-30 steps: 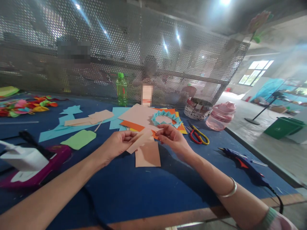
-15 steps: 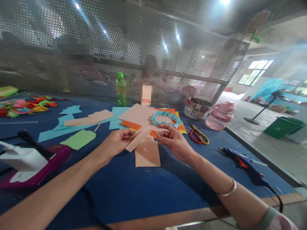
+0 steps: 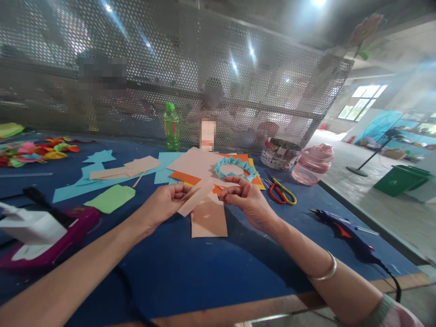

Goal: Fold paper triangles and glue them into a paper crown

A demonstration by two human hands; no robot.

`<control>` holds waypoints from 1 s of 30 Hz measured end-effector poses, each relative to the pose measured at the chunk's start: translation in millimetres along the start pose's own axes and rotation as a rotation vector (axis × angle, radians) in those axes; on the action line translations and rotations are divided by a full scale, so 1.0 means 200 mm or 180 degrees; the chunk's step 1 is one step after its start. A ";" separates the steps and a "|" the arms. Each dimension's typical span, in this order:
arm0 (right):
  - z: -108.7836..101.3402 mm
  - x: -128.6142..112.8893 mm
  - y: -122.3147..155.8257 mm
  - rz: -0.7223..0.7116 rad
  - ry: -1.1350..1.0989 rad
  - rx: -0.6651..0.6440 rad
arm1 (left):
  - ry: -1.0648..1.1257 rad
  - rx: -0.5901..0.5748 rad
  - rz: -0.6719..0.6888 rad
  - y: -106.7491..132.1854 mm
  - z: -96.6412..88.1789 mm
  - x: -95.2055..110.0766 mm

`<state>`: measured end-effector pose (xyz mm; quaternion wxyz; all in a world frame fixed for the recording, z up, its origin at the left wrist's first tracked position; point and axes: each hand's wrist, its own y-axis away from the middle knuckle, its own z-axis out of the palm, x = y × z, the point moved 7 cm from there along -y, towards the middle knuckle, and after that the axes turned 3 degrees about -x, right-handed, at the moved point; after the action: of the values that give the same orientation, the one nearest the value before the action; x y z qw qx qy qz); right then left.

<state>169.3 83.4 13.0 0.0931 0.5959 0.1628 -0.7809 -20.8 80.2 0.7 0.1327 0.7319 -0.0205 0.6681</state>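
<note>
Left fingers (image 3: 177,190) and right fingers (image 3: 234,191) pinch opposite ends of bent peach strip (image 3: 196,197). Grip best kept light, avoiding creases. Peach sheet (image 3: 209,223) below, between fingers.

Working remotely, I see a grey perforated screen (image 3: 143,102) rising behind a blue table (image 3: 190,281). Off to the right, grey floor (image 3: 349,195) runs past a green bin (image 3: 393,181) toward a bright, paned window (image 3: 363,102). A white light (image 3: 319,2) glares overhead; smaller streaks of light (image 3: 251,51) show at the screen.
</note>
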 end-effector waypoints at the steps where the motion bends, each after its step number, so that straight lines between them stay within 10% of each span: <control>1: 0.01 0.00 0.00 0.0015 -0.0011 -0.0017 | 0.0007 0.0002 -0.0010 0.00 0.00 0.00; 30: 0.00 -0.02 0.01 -0.0083 0.0002 0.0116 | 0.0030 -0.0028 0.0042 0.00 0.00 0.00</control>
<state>171.2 81.1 15.9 0.0720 0.5956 0.1564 -0.7846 -20.1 80.6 0.0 0.1315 0.7279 -0.0277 0.6724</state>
